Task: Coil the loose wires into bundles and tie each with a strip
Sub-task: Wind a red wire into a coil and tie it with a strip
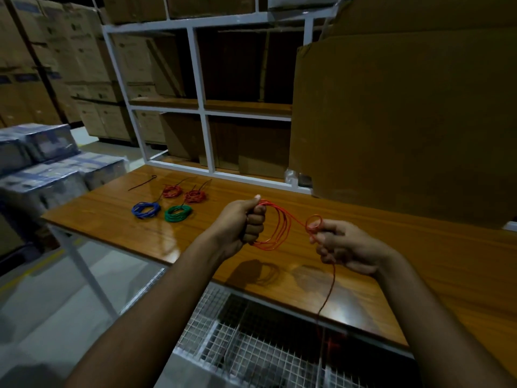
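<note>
Beyond my left hand (242,223) I count two red bundles (171,191) (195,196), one blue bundle (146,210), one green bundle (178,213), one loose strip (142,183).

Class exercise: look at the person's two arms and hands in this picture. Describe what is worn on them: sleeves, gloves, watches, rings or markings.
Both forearms are bare as far as the picture shows; no sleeve edge is in view. The left hand and the right hand wear no gloves. No watch, bracelet or band shows on either wrist, and no ring can be made out on the visible fingers. No markings are visible in the dim light.
</note>
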Available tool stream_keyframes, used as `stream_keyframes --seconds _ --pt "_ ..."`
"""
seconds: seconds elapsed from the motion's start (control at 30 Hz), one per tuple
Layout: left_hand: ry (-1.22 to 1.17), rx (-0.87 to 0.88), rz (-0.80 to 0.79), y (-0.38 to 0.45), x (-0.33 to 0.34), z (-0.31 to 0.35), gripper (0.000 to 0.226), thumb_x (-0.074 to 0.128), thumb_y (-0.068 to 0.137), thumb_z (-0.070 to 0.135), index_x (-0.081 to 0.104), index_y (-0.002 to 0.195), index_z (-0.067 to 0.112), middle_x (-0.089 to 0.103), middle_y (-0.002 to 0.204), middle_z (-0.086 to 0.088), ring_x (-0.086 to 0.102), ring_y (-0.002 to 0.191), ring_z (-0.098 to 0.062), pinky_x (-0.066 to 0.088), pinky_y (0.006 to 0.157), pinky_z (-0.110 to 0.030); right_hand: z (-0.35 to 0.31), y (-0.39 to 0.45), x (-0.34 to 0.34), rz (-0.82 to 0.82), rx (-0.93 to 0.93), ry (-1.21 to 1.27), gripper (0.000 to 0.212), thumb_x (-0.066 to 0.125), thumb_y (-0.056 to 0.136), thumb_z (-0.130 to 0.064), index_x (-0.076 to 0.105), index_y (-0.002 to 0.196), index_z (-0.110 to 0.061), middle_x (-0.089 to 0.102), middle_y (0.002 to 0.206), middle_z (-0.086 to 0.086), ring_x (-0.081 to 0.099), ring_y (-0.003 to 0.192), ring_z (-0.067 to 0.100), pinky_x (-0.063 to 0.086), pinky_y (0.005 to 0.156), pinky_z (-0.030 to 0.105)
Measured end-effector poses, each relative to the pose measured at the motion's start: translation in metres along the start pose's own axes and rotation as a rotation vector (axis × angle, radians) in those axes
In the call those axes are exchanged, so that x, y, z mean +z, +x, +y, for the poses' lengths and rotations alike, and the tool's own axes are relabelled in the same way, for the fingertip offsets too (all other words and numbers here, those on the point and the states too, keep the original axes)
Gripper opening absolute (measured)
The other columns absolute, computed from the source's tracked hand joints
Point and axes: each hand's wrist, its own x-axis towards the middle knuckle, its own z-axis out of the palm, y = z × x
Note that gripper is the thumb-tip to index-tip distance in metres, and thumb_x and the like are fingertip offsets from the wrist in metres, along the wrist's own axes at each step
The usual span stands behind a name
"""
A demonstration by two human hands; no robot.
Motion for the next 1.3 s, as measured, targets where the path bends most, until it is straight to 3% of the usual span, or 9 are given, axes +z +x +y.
stream_keyframes --seconds 0.1,0.2,0.37,0.5,0.67,0.83,1.03,1.17,1.3 --pt "-0.014 0.027 0.022 0.003 -0.003 -0.003 0.038 0.035 0.107 0.037 0.048 0.076 0.019 0.030 0.060 0.006 0.021 0.049 -0.009 0.013 0.045 -0.024 0.018 -0.006 0.016 0.285 -0.065 -0.217 0.008 0.067 0.088 -0.002 0.067 0.096 0.000 0.063 0.080 0.014 0.060 0.064 0.016 0.051 0.055 0.024" --pt "0.106 0.091 0.081 0.008 0.000 -0.009 0.035 0.037 0.106 0.037 0.047 0.077 0.020 0.032 0.060 0.006 0.023 0.051 -0.010 0.017 0.048 -0.025 0.021 -0.014 0.042 0.290 -0.114 -0.404 0.009 0.064 0.093 -0.008 0.070 0.092 -0.001 0.065 0.073 0.007 0.058 0.060 0.013 0.048 0.056 0.025" --pt "0.354 0.158 0.135 0.013 0.004 -0.025 0.032 0.038 0.106 0.035 0.049 0.081 0.020 0.039 0.063 0.005 0.031 0.055 -0.013 0.025 0.053 -0.029 -0.009 -0.020 0.061 0.269 -0.289 -0.059 0.012 0.060 0.089 -0.015 0.069 0.085 -0.009 0.062 0.070 0.002 0.055 0.063 0.010 0.047 0.063 0.024" --pt "0.294 0.172 0.070 0.008 0.007 -0.030 0.031 0.036 0.107 0.032 0.049 0.083 0.017 0.037 0.063 0.006 0.029 0.053 -0.010 0.024 0.049 -0.023 -0.026 -0.008 0.035 0.615 -0.367 0.048 0.022 0.051 0.101 -0.014 0.067 0.086 -0.011 0.062 0.068 -0.001 0.055 0.060 0.010 0.047 0.065 0.029" --pt "-0.089 0.162 -0.082 0.005 0.005 -0.019 0.035 0.034 0.106 0.031 0.045 0.077 0.017 0.028 0.056 0.007 0.021 0.044 -0.006 0.014 0.041 -0.022 0.006 0.015 -0.008 1.069 -0.194 -0.661 0.031 0.047 0.103 -0.020 0.062 0.076 -0.021 0.065 0.079 0.005 0.062 0.074 0.026 0.052 0.064 0.037" --pt "-0.275 0.176 -0.040 0.011 0.006 -0.009 0.036 0.032 0.107 0.033 0.045 0.078 0.017 0.030 0.053 0.008 0.025 0.039 -0.005 0.018 0.037 -0.018 0.033 0.016 0.037 0.644 0.112 -1.373 0.022 0.049 0.098 -0.014 0.068 0.086 -0.016 0.069 0.087 0.008 0.066 0.077 0.025 0.059 0.072 0.042" --pt "-0.138 0.214 0.113 0.017 0.004 -0.010 0.035 0.033 0.107 0.033 0.046 0.078 0.017 0.033 0.052 0.008 0.026 0.039 -0.006 0.020 0.037 -0.019 0.003 -0.016 0.112 -0.033 -0.117 -1.557 0.027 0.046 0.094 -0.003 0.066 0.106 -0.016 0.065 0.096 0.005 0.059 0.087 0.022 0.051 0.077 0.043" --pt "-0.031 0.210 0.127 0.010 0.013 -0.016 0.034 0.036 0.107 0.032 0.048 0.081 0.015 0.043 0.056 0.003 0.040 0.046 -0.011 0.034 0.046 -0.022 -0.020 -0.021 0.116 0.265 -0.422 -1.291 0.032 0.054 0.098 -0.008 0.067 0.120 -0.026 0.069 0.105 -0.003 0.066 0.089 0.016 0.055 0.081 0.035" --pt "0.078 0.177 0.066 0.005 0.023 -0.021 0.031 0.036 0.107 0.032 0.052 0.088 0.012 0.056 0.063 -0.003 0.052 0.054 -0.014 0.043 0.055 -0.024 -0.014 -0.010 0.094 0.635 -0.652 -1.190 0.013 0.064 0.094 -0.034 0.068 0.098 -0.022 0.068 0.075 -0.006 0.064 0.061 0.004 0.057 0.053 0.029"
